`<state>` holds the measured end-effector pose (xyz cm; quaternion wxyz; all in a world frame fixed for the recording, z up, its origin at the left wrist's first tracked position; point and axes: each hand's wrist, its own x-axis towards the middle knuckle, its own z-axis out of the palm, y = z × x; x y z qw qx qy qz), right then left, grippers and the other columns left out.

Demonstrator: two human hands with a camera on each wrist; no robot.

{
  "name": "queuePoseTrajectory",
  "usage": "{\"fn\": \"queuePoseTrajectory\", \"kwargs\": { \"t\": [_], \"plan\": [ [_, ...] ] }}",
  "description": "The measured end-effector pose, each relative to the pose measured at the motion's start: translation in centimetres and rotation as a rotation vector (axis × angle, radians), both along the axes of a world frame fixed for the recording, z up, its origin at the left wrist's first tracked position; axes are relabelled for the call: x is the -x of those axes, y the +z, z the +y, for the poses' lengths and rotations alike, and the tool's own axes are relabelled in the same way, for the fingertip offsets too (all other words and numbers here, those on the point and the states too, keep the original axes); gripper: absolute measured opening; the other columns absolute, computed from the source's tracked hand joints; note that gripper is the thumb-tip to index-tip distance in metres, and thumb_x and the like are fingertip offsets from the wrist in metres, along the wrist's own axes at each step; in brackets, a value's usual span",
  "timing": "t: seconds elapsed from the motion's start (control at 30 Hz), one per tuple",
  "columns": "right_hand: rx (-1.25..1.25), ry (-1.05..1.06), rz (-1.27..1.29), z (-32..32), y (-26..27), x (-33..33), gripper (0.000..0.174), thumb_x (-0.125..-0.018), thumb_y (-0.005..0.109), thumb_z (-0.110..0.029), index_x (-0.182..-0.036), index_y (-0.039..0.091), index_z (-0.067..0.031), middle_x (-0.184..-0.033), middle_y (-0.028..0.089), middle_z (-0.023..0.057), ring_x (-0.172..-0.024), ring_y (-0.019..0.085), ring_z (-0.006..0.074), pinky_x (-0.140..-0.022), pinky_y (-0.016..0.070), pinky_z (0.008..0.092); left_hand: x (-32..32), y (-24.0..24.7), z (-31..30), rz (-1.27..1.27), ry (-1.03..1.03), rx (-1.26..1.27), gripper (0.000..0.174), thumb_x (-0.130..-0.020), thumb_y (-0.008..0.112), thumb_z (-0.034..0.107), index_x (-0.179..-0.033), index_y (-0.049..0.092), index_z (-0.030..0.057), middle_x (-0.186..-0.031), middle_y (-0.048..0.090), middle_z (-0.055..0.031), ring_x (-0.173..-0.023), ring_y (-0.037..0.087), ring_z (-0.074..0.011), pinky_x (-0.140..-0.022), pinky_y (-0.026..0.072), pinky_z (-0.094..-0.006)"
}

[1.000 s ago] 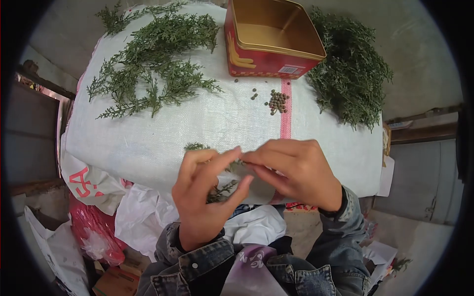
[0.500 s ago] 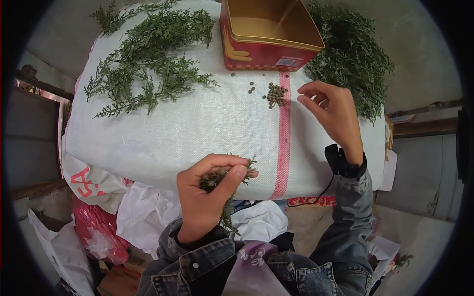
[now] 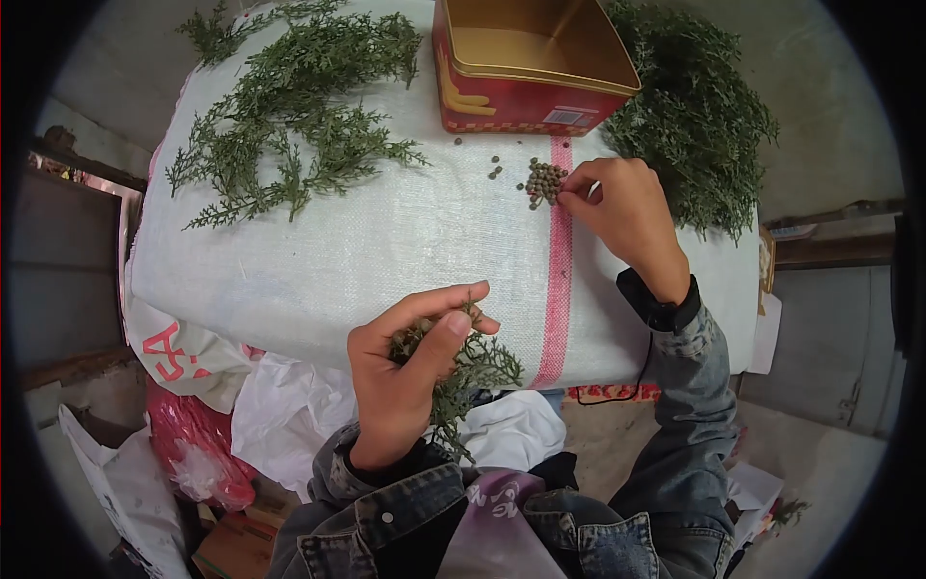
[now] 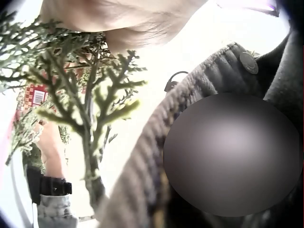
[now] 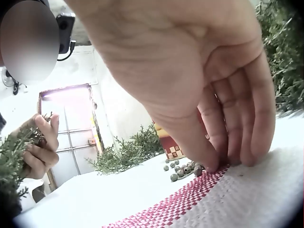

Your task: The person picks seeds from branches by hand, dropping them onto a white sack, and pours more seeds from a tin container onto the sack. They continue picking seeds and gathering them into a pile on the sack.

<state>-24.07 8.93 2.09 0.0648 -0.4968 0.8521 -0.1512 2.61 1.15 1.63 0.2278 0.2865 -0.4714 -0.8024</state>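
My left hand holds a scaly green evergreen sprig, its thumb laid over the stems and its index finger stretched out. Close up in the left wrist view, the sprig hangs below the palm. At the right edge of a small pile of round, brownish-green berries, my right hand points its thumb and fingertips down. In the right wrist view, the fingertips meet the woven cloth beside the berries; I cannot tell whether one is between them.
Behind the pile stands an open red tin with a gold inside. Cut evergreen branches lie at the left, and a thicker heap of greenery sits at the right. All rest on a white woven sack with a pink stripe.
My right hand has left the sprig, swung out to the right and come down at the berry pile. The left hand keeps the sprig, which now spreads out further right.
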Motion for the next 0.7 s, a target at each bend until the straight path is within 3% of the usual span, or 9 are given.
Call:
{"fn": "queuePoseTrajectory", "kwargs": {
  "t": [0.17,0.27,0.37,0.43,0.5,0.53,0.63,0.7],
  "plan": [
    [0.030,0.004,-0.012,0.1,0.1,-0.2,0.012,-0.077,0.073,-0.008,-0.087,0.074,-0.0014,-0.077,0.072,0.0128,-0.065,0.069,0.0235,-0.064,0.0545,0.0320,1.0,0.4,0.5,-0.061,0.006,0.026,0.024,-0.093,0.058,0.008,-0.114,0.062,-0.0037,-0.084,0.069,-0.0102,-0.059,0.045,-0.0024,-0.055,0.0375,-0.0176],
    [-0.008,0.017,0.000,0.1,0.4,-0.6,0.011,-0.077,0.071,-0.006,-0.087,0.074,-0.0013,-0.076,0.072,0.0116,-0.065,0.070,0.0219,-0.064,0.0551,0.0306,0.9,-0.3,0.7,0.019,0.012,-0.091,0.013,-0.093,0.059,0.009,-0.102,0.059,-0.0011,-0.083,0.068,-0.0117,-0.059,0.046,-0.0028,-0.056,0.0387,-0.0185],
    [0.229,0.156,-0.347,1.1,2.8,-2.7,0.012,-0.076,0.069,-0.003,-0.087,0.073,-0.0003,-0.074,0.072,0.0091,-0.066,0.071,0.0187,-0.064,0.0555,0.0274,0.9,-0.3,0.8,0.054,0.031,-0.037,0.011,-0.092,0.060,0.010,-0.097,0.056,0.0002,-0.083,0.068,-0.0123,-0.060,0.048,-0.0041,-0.056,0.0396,-0.0192],
    [0.381,0.218,-0.393,2.2,4.9,-6.4,0.012,-0.075,0.069,0.000,-0.086,0.073,0.0030,-0.074,0.072,0.0092,-0.068,0.070,0.0142,-0.065,0.0552,0.0249,0.9,-0.6,1.1,0.067,0.047,-0.022,0.011,-0.092,0.061,0.010,-0.095,0.055,0.0008,-0.083,0.067,-0.0126,-0.061,0.049,-0.0047,-0.057,0.0400,-0.0196],
    [0.453,0.323,-0.476,3.0,6.3,-9.2,0.013,-0.075,0.070,0.002,-0.087,0.073,0.0059,-0.076,0.072,0.0123,-0.070,0.070,0.0132,-0.067,0.0547,0.0248,0.8,-0.9,1.1,0.190,0.056,0.003,0.009,-0.094,0.061,0.006,-0.096,0.055,-0.0009,-0.082,0.066,-0.0094,-0.067,0.055,-0.0071,-0.065,0.0461,-0.0214],
    [0.448,0.316,-0.475,3.1,6.0,-10.0,0.013,-0.075,0.070,0.002,-0.087,0.073,0.0059,-0.076,0.072,0.0123,-0.070,0.070,0.0132,-0.067,0.0547,0.0248,0.9,-1.0,1.2,0.255,0.057,0.021,0.009,-0.095,0.062,0.004,-0.097,0.056,-0.0018,-0.081,0.066,-0.0077,-0.071,0.059,-0.0083,-0.069,0.0491,-0.0222],
    [0.587,0.178,-0.836,3.0,4.8,-11.9,0.012,-0.081,0.068,0.003,-0.092,0.072,0.0070,-0.082,0.071,0.0147,-0.071,0.069,0.0148,-0.068,0.0549,0.0262,1.1,-0.2,1.8,0.316,0.063,0.011,0.009,-0.094,0.062,0.003,-0.097,0.055,-0.0015,-0.081,0.064,-0.0061,-0.072,0.059,-0.0078,-0.070,0.0497,-0.0221],
    [0.649,0.112,-0.932,3.1,3.7,-12.7,0.013,-0.082,0.068,0.003,-0.094,0.072,0.0071,-0.084,0.070,0.0148,-0.072,0.069,0.0156,-0.068,0.0551,0.0266,1.3,0.4,1.9,0.342,0.076,0.021,0.010,-0.094,0.062,0.003,-0.097,0.054,-0.0014,-0.081,0.063,-0.0053,-0.072,0.059,-0.0075,-0.071,0.0500,-0.0220]
  ]
}}
